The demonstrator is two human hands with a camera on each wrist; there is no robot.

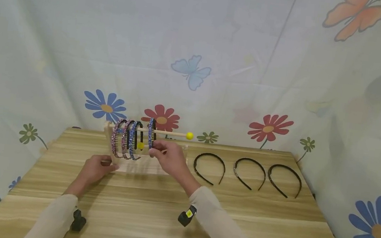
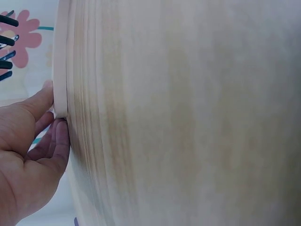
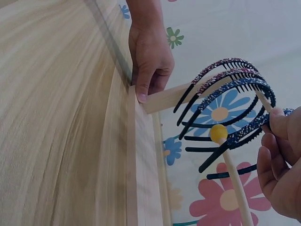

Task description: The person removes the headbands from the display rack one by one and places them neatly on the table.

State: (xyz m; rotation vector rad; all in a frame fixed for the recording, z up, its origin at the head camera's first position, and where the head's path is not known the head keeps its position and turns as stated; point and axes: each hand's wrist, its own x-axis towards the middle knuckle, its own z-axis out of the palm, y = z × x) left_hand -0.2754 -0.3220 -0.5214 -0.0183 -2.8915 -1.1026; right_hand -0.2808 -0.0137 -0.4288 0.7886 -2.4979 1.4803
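A pale wooden headband stand (image 1: 152, 170) sits toward the back of the table, its upper rod (image 1: 174, 133) tipped with a yellow ball. My right hand (image 1: 171, 158) pinches a blue glittery headband (image 1: 151, 134) between thumb and fingers; it hangs around the upper rod, apart from the others. Further left on the stand hang a blue headband (image 1: 133, 139) and two pink ones (image 3: 225, 63), with comb teeth inside. At the base's left end my left hand (image 1: 96, 169) grips the corner, thumb on top (image 2: 44, 96). A second yellow ball (image 1: 141, 145) shows among the bands.
Three dark headbands lie in a row on the table right of the stand: a left one (image 1: 211, 154), a middle one (image 1: 250, 160) and a right one (image 1: 286, 167). A flower-printed cloth (image 1: 235, 100) hangs behind the wood-grain table (image 1: 150, 217).
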